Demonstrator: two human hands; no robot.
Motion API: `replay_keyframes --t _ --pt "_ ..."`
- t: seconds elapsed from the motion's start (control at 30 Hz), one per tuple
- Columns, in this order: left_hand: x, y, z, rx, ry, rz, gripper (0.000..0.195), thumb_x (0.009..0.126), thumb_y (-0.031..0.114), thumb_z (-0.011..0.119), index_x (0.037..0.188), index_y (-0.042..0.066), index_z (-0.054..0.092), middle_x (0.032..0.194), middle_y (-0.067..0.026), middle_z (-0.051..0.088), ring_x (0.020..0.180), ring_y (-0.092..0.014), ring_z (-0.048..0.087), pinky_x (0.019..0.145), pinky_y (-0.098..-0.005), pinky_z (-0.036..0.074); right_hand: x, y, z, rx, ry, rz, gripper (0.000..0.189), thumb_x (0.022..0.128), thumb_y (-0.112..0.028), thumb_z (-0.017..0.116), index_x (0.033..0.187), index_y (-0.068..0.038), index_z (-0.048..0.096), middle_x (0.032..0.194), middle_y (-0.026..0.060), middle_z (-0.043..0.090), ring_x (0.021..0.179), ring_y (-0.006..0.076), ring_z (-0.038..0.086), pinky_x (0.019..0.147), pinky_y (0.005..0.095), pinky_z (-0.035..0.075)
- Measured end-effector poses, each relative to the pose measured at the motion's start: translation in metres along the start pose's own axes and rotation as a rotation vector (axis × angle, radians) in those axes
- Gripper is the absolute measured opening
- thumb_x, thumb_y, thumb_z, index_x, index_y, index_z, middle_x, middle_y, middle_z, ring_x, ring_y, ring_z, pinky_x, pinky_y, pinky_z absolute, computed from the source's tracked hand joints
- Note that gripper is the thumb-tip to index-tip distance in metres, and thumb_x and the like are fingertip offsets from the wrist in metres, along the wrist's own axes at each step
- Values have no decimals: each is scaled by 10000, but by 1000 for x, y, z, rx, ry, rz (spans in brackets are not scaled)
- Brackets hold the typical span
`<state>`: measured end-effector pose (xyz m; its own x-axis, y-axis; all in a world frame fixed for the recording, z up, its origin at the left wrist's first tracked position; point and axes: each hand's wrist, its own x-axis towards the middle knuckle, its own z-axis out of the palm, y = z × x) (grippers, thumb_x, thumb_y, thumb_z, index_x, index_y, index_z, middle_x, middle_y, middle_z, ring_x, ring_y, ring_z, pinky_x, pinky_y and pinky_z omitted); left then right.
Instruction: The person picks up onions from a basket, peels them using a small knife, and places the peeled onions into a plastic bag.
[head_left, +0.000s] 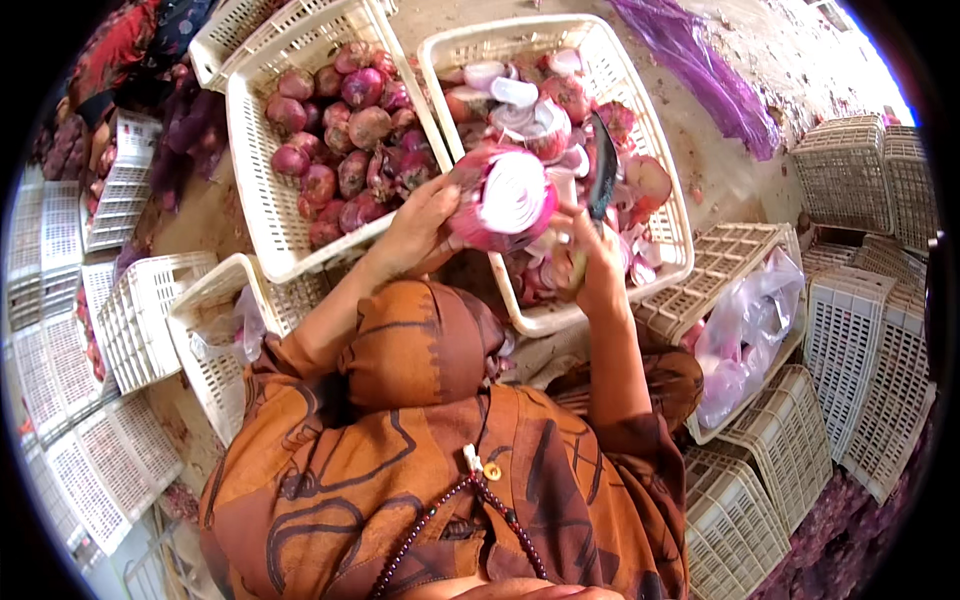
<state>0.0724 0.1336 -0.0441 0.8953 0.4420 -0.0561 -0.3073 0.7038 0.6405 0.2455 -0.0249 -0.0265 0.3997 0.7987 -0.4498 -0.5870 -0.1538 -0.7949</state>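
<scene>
My left hand (420, 225) holds a large red onion (504, 199) whose cut white face with rings is turned up. Close by on the right, my right hand (596, 259) grips a knife with a dark curved blade (603, 169), the blade pointing away from me. Both hands are over the near part of a white plastic crate (675, 202) of onions, cut pieces and loose skins. To its left stands another white plastic crate (247, 172) holding whole red onions (370, 127).
Stacked plastic crates (847, 360) stand on the right, near a crate with a clear plastic bag (750, 337). More crates (154, 322) line the left side. A purple plastic sheet (705, 75) lies on the floor. A person in red patterned clothing (112, 52) is partly visible at upper left.
</scene>
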Motion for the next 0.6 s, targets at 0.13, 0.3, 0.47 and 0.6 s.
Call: replay_keyframes --t 0.13,0.3,0.47,0.6 --pt "2 -13 -18 239 64 -82 585 950 303 639 1412 13 426 1301 -72 575 1149 -169 591 952 -382 526 7 15 8 287 -24 -51 315 966 -249 621 1195 -42 558 711 13 558 464 88 473 392 224 350" --pt "-1 -11 -4 104 119 -187 736 929 396 641 1487 51 309 1327 -83 527 1194 -221 565 1001 -449 493 4 23 27 -215 88 -306 465 905 -157 704 1293 -14 490 771 8 599 502 75 520 440 221 423" --pt "4 -18 -7 223 -13 -114 817 872 514 679 1461 95 298 1289 -75 532 1175 -210 547 995 -391 469 5 19 48 -648 186 -388 265 865 -171 719 1048 -22 600 732 74 598 572 176 576 539 315 467" --pt "1 -7 -5 68 135 -190 732 891 533 649 1408 80 397 1263 -78 562 1139 -172 575 983 -379 486 25 18 34 -1202 397 -558 262 859 -173 681 1034 -5 582 919 224 627 827 367 636 721 450 495"
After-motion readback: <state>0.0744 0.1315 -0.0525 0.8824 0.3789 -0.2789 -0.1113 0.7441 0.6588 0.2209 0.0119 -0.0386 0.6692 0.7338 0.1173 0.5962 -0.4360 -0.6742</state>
